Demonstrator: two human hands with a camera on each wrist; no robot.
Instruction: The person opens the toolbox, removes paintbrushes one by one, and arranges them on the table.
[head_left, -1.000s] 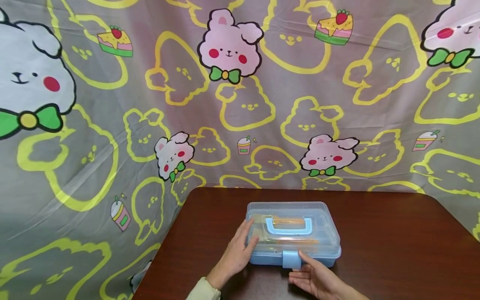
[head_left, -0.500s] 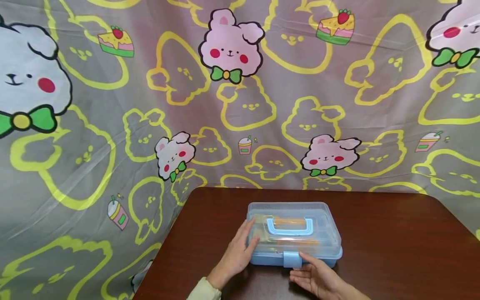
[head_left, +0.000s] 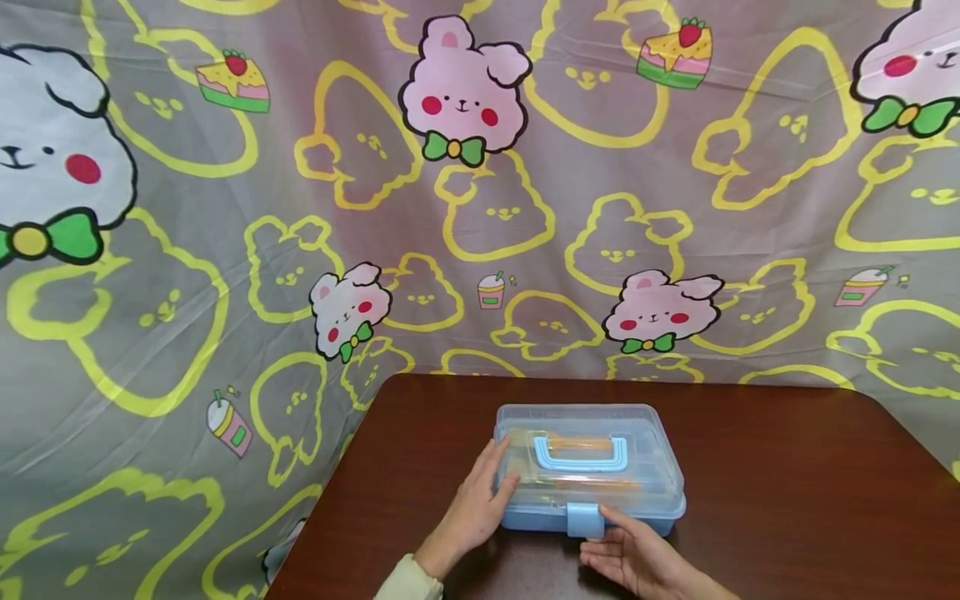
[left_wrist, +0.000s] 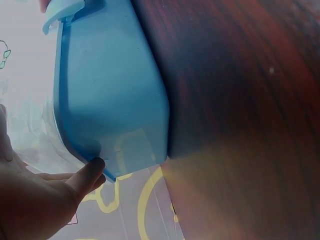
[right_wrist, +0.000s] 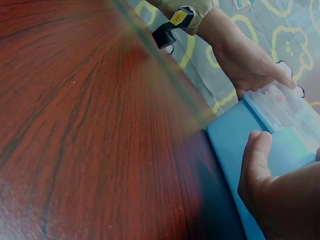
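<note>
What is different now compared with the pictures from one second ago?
Almost nothing. The right hand crept slightly closer to the blue latch, thumb on it. The left hand stays against the plastic box, which has not moved on the table; the lid is closed.

This looks like a home corner or a small set made up for recording rather than a workshop or a shop. A large grey cloth backdrop printed with pink and white cartoon rabbits, yellow rabbit outlines, strawberry cake slices and drink cups (head_left: 480,208) hangs in loose folds across the whole background and hides the walls. In front of it stands a dark reddish-brown wood-grain tabletop with rounded corners (head_left: 787,475). On it lies a small household storage case of clear and light blue plastic with a blue carry handle and front clasp (head_left: 588,467). No machines, shelves or counters show, and the light is soft and even
</note>
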